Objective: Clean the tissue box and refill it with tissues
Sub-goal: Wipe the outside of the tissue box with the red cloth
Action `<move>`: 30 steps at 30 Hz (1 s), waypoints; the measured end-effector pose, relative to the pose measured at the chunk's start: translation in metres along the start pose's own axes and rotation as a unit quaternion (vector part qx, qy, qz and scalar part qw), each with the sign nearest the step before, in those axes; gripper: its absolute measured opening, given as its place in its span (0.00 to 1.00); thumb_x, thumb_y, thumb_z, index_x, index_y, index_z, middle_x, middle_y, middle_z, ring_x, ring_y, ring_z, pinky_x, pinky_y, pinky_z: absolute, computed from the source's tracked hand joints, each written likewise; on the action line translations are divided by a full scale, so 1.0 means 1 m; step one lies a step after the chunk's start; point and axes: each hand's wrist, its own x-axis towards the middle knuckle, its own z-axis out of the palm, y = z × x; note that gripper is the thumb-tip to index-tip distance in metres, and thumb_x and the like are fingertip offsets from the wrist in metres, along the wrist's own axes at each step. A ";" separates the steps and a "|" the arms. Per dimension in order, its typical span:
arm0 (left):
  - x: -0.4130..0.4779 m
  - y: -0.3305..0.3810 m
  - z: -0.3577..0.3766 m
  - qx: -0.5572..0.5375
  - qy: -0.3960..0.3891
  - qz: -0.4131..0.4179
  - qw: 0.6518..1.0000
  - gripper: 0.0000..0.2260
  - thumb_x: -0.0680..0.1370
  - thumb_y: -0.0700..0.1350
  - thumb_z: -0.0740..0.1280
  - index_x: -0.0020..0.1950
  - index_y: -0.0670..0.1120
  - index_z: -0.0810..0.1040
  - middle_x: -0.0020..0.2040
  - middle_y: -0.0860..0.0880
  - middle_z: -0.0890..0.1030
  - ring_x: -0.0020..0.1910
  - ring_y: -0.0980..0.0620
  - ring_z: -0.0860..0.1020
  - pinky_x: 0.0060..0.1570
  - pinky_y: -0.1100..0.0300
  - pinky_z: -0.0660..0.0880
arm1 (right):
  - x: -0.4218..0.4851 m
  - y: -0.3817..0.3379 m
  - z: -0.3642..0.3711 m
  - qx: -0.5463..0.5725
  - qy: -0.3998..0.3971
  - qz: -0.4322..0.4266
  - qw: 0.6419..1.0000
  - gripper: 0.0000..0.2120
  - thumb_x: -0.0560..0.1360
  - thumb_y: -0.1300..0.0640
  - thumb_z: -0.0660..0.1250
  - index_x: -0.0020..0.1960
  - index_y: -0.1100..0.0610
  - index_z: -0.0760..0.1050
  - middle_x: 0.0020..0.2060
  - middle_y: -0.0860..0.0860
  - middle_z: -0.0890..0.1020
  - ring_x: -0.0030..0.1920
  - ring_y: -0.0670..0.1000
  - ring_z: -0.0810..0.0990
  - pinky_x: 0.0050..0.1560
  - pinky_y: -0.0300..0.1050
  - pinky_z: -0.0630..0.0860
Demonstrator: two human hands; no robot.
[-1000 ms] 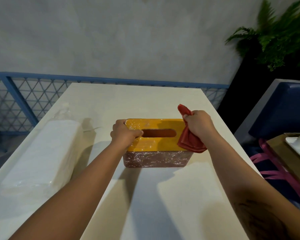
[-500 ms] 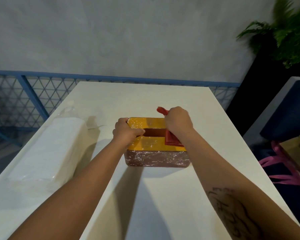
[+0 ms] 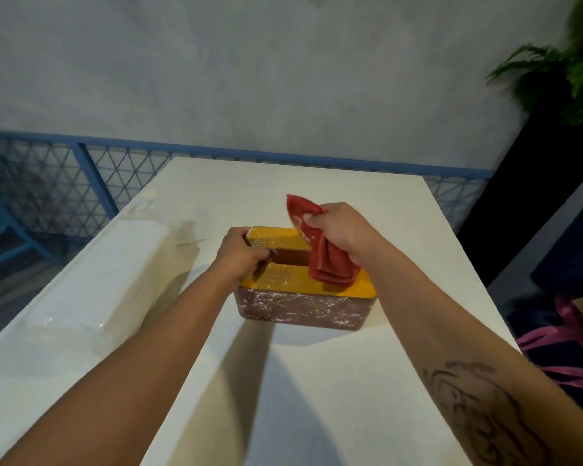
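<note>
The tissue box (image 3: 300,306) stands in the middle of the white table (image 3: 317,381). It has a yellow lid with a long slot and a brown base speckled with white dust. My left hand (image 3: 239,255) grips the lid's left end, fingers curled over the edge and thumb at the slot. My right hand (image 3: 340,230) holds a folded red cloth (image 3: 327,260) that hangs onto the right part of the lid. A large clear-wrapped pack of white tissues (image 3: 105,280) lies on the table to the left of the box.
A blue mesh railing (image 3: 81,186) runs behind the table under a grey wall. A green plant (image 3: 572,72) in a dark planter stands at the back right. A dark blue seat with pink straps (image 3: 566,358) sits right of the table.
My right hand went left over the lid with the cloth, then came back to the right and lifted a little, the cloth's end trailing on the lid. My left hand kept its grip.
</note>
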 end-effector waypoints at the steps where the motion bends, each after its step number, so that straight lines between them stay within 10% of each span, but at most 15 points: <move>1: 0.000 0.000 -0.001 0.004 0.000 0.002 1.000 0.14 0.66 0.37 0.75 0.49 0.41 0.78 0.40 0.45 0.81 0.39 0.45 0.79 0.38 0.58 0.75 | 0.001 0.003 -0.009 -0.002 0.041 0.005 0.999 0.08 0.77 0.57 0.62 0.48 0.59 0.78 0.38 0.56 0.79 0.39 0.55 0.77 0.44 0.46 0.72; 5: -0.003 0.001 -0.001 -0.002 0.000 -0.010 1.000 0.21 0.66 0.39 0.76 0.57 0.41 0.75 0.47 0.44 0.80 0.41 0.47 0.80 0.36 0.59 0.75 | 0.007 0.020 -0.026 -0.227 0.151 0.039 0.961 0.10 0.79 0.56 0.58 0.47 0.60 0.75 0.41 0.55 0.78 0.33 0.49 0.73 0.30 0.40 0.65; 14: -0.009 0.009 -0.002 -0.015 0.000 -0.026 1.000 0.19 0.67 0.37 0.76 0.56 0.40 0.75 0.42 0.43 0.80 0.34 0.48 0.78 0.33 0.57 0.76 | 0.010 0.008 0.025 -0.402 0.116 -0.016 0.908 0.15 0.79 0.58 0.59 0.63 0.62 0.72 0.61 0.58 0.70 0.58 0.57 0.73 0.57 0.48 0.73; 23: 0.036 -0.033 0.006 0.016 0.007 -0.039 0.999 0.43 0.44 0.59 0.71 0.58 0.48 0.73 0.55 0.44 0.79 0.54 0.41 0.79 0.54 0.44 0.77 | 0.016 -0.015 0.064 -0.334 -0.010 -0.065 0.940 0.07 0.78 0.57 0.60 0.43 0.59 0.71 0.43 0.53 0.70 0.45 0.54 0.71 0.43 0.44 0.65; 30: -0.006 0.012 -0.001 0.024 -0.001 -0.070 0.997 0.34 0.56 0.54 0.76 0.60 0.49 0.72 0.56 0.48 0.78 0.56 0.44 0.76 0.57 0.46 0.75 | -0.001 -0.022 0.035 -0.067 0.008 0.052 0.996 0.10 0.76 0.57 0.65 0.52 0.62 0.78 0.39 0.56 0.80 0.38 0.54 0.77 0.41 0.45 0.73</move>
